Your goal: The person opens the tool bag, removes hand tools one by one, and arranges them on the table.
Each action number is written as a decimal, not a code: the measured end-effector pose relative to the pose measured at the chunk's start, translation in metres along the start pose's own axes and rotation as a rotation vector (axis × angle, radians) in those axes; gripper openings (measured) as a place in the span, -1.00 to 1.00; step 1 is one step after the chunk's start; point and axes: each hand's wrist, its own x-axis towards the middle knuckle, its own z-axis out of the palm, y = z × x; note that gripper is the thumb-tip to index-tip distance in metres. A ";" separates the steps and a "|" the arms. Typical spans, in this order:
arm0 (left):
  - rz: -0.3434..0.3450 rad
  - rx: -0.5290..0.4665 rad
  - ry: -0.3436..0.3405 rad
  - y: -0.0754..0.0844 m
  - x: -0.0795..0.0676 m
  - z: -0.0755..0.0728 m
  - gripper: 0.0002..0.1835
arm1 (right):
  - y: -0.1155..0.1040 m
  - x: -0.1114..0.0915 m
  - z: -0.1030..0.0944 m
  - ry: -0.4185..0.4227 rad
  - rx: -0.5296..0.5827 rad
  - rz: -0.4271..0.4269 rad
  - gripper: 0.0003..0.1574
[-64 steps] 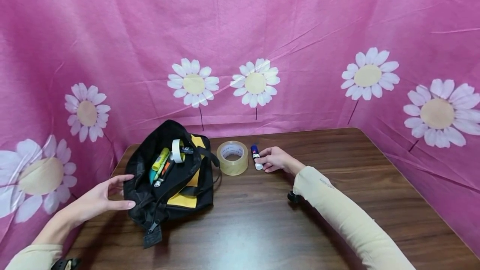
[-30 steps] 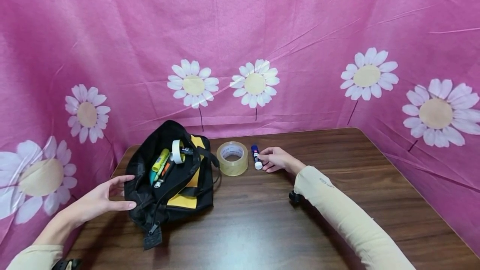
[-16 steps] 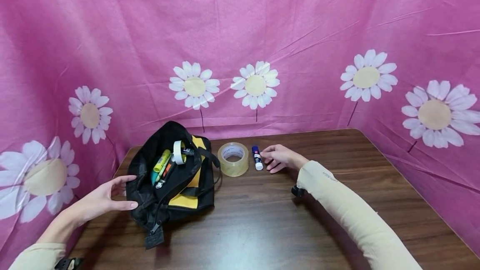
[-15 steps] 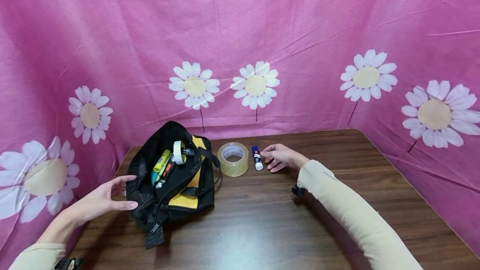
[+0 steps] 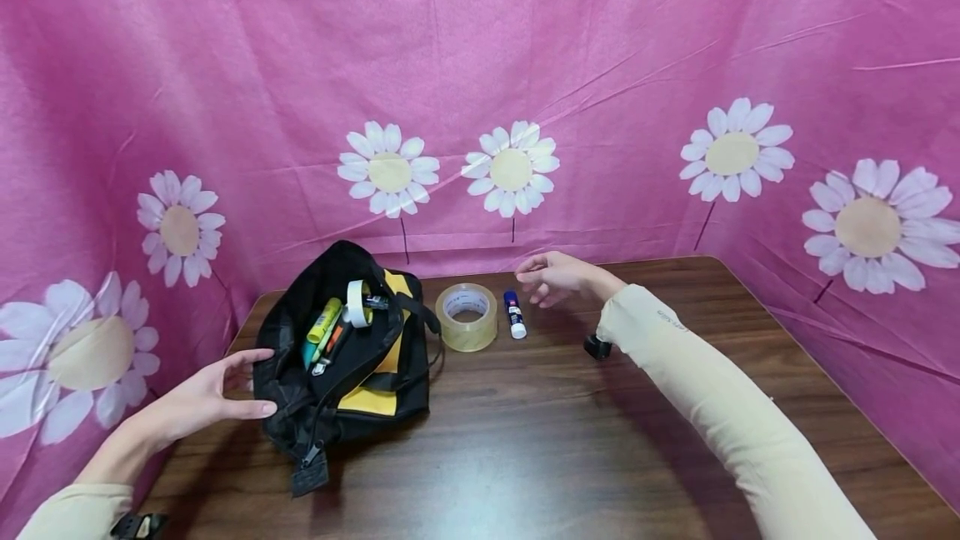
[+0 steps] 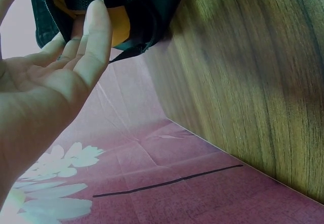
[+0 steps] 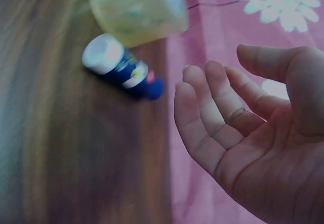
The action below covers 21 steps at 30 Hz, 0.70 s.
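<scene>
My left hand [image 5: 197,394] touches a black-and-yellow fabric bag [image 5: 322,417]; my right hand [image 5: 561,277] holds nothing

My left thumb and fingers are spread well apart, their tips against the left side of the bag beside its wide mouth. The bag sits on the left part of the dark brown wood-grain table [image 5: 480,448]. Inside it I see a bright yellow cylindrical tube [image 5: 323,321], a white tape ring [image 5: 353,304] and a slim orange-and-black tool [image 5: 336,337] lying close together, with a teal thing [image 5: 307,352] partly hidden beside them. A yellow panel [image 5: 367,401] shows on the bag's right side.

My right hand hovers near the blue end of a small blue-and-white glue stick [image 5: 514,315], apart from it. Its fingers are loosely bent and the thumb stands away from them. The glue stick lies on the table, its white end towards me, blurred in the right wrist view. Between it and the bag, a wide roll of clear, yellowish packing tape [image 5: 469,338] sits flat, its round hole facing up.

Cream sleeves [image 5: 712,398] cover my forearms; behind hangs a pink cloth [image 5: 615,40] printed with large white daisies [image 5: 510,169].
</scene>
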 end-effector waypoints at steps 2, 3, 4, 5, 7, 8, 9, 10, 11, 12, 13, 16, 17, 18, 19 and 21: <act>0.000 -0.004 -0.001 0.000 0.000 0.000 -0.15 | -0.012 0.000 0.003 -0.013 -0.004 -0.029 -0.44; 0.000 -0.005 0.000 0.000 0.000 0.000 -0.15 | -0.019 0.001 0.004 -0.020 0.003 -0.041 -0.45; 0.000 -0.006 0.000 0.000 -0.001 0.000 -0.15 | -0.025 0.001 0.007 -0.029 0.001 -0.061 -0.45; 0.001 -0.007 0.001 0.001 -0.001 0.000 -0.15 | -0.032 0.002 0.010 -0.040 0.004 -0.081 -0.46; 0.003 -0.008 0.003 0.001 -0.001 0.001 -0.15 | -0.044 0.004 0.018 -0.058 0.011 -0.123 -0.45; 0.005 -0.009 0.005 0.001 -0.001 0.001 -0.15 | -0.050 0.005 0.022 -0.072 0.008 -0.145 -0.44; 0.008 -0.009 0.006 0.001 -0.001 0.000 -0.15 | -0.056 0.006 0.028 -0.083 0.013 -0.162 -0.43; 0.009 -0.010 0.006 0.001 -0.001 0.000 -0.16 | -0.062 0.007 0.033 -0.095 0.020 -0.181 -0.42; 0.010 -0.012 0.006 0.001 -0.001 0.000 -0.15 | -0.067 0.008 0.039 -0.104 0.030 -0.195 -0.42; 0.011 -0.013 0.006 0.001 -0.001 0.000 -0.15 | -0.072 0.009 0.046 -0.112 0.043 -0.210 -0.42; 0.012 -0.014 0.006 0.001 -0.001 0.000 -0.15 | -0.078 0.009 0.053 -0.122 0.062 -0.223 -0.42; 0.011 -0.013 0.006 0.001 -0.001 0.000 -0.15 | -0.092 0.012 0.073 -0.135 0.117 -0.262 -0.43; 0.012 -0.013 0.006 0.001 -0.001 0.000 -0.15 | -0.095 0.013 0.080 -0.141 0.131 -0.272 -0.42; 0.011 -0.012 0.007 0.001 -0.001 0.000 -0.15 | -0.099 0.014 0.087 -0.149 0.146 -0.283 -0.41; 0.011 -0.012 0.007 0.001 -0.001 0.000 -0.15 | -0.103 0.015 0.094 -0.159 0.160 -0.291 -0.41; 0.009 -0.012 0.006 0.001 -0.001 0.000 -0.15 | -0.109 0.019 0.108 -0.186 0.181 -0.307 -0.40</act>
